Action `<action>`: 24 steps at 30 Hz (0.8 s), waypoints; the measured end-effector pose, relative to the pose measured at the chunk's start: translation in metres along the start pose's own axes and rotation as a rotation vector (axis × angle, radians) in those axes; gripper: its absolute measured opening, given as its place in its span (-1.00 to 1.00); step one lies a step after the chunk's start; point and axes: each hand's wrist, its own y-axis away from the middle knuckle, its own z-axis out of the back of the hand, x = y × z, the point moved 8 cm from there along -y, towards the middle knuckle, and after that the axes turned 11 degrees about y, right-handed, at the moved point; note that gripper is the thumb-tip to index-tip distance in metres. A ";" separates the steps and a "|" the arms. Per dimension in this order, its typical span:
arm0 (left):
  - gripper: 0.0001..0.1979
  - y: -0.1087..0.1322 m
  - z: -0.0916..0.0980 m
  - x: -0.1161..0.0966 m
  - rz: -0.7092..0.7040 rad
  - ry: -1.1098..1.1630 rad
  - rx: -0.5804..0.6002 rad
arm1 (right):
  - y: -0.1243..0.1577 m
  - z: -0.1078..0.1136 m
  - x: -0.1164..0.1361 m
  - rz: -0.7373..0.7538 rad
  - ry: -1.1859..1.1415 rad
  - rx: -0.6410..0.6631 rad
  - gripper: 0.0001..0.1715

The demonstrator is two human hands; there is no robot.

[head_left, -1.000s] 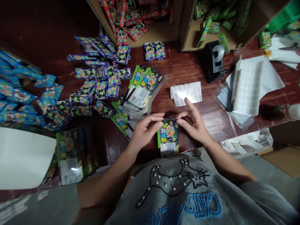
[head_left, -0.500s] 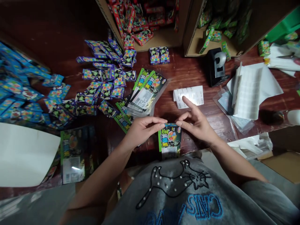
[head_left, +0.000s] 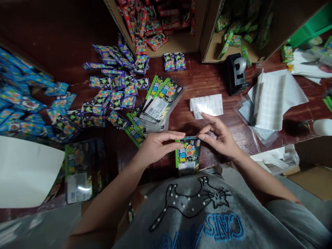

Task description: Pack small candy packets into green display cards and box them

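Note:
A small green and black printed packet (head_left: 188,155) in a clear sleeve stands at the table's near edge, against my grey shirt. My left hand (head_left: 158,145) pinches its top left corner with thumb and fingers. My right hand (head_left: 220,136) pinches the top right corner, its index finger bent over the packet's top edge. A fanned pile of the same packets (head_left: 155,105) lies just beyond my left hand. A white label sheet (head_left: 206,105) lies just beyond my right hand.
Small purple boxes (head_left: 114,90) are scattered left of centre, blue ones (head_left: 20,103) at far left. Cardboard cartons (head_left: 168,38) hold red and green boxes at the back. A black tape dispenser (head_left: 236,74), white sticker sheets (head_left: 272,100) and a white sheet (head_left: 26,173) lie around.
My right index finger, stretched out towards the label sheet before, has curled down onto the packet's top edge. Both hands stay at the packet's top corners.

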 end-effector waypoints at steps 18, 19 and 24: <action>-0.90 0.012 -0.003 -0.005 -0.102 -0.072 -0.137 | -0.020 -0.029 0.061 0.270 0.749 0.240 -0.87; -0.89 0.014 -0.002 -0.003 -0.097 -0.050 -0.134 | -0.018 -0.031 0.062 0.327 0.751 0.249 -0.86; -0.80 0.046 0.016 -0.003 -0.146 -0.064 -0.239 | -0.043 -0.058 0.049 0.372 0.581 0.425 -0.81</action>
